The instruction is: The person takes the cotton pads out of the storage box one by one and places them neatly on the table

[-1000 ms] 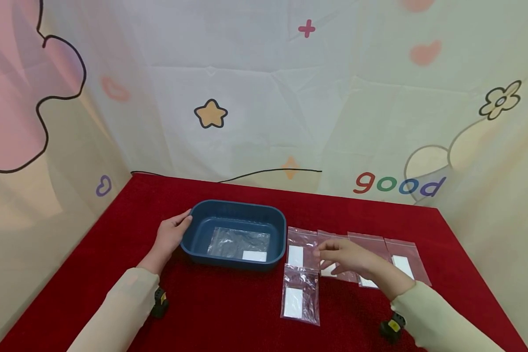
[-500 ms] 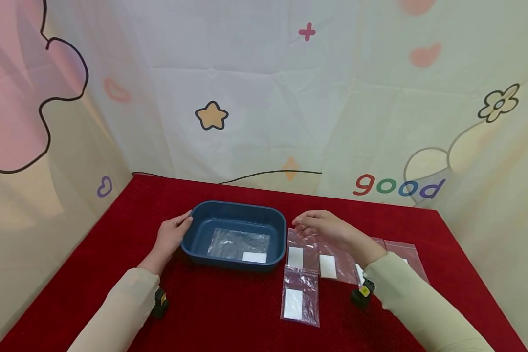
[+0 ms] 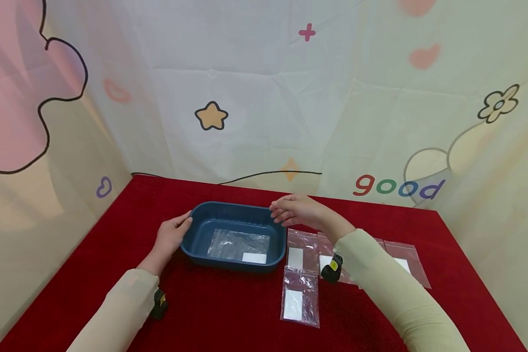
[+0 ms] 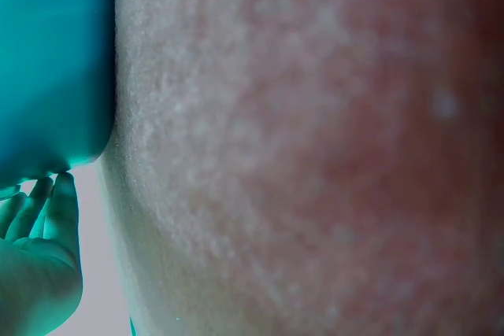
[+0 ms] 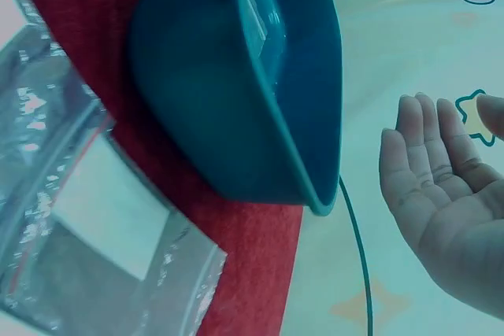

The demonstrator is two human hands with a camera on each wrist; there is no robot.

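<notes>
A blue plastic basin (image 3: pixel 237 267) stands on the red cloth. My left hand (image 3: pixel 169 239) holds its left rim, thumb at the edge and fingers at the outer wall. In the left wrist view the fingertips (image 4: pixel 64 182) meet the basin's side. Inside the basin lies a clear zip bag (image 3: pixel 231 243) with a white card (image 3: pixel 254 257). My right hand (image 3: pixel 300 212) is raised over the back right corner of the basin. In the right wrist view its palm shows, fingers (image 5: pixel 429 135) loosely extended, with nothing between them.
Several more clear zip bags with white cards lie right of the basin: one in front (image 3: pixel 300 303), others in a row behind it, including a bag (image 3: pixel 415 264) at the far right. My right sleeve (image 3: pixel 378 264) covers part of that row. A patterned curtain (image 3: pixel 264 122) hangs behind.
My right hand has moved left and away from me, from over the row of bags to the basin's back right corner. The left hand and basin stay put.
</notes>
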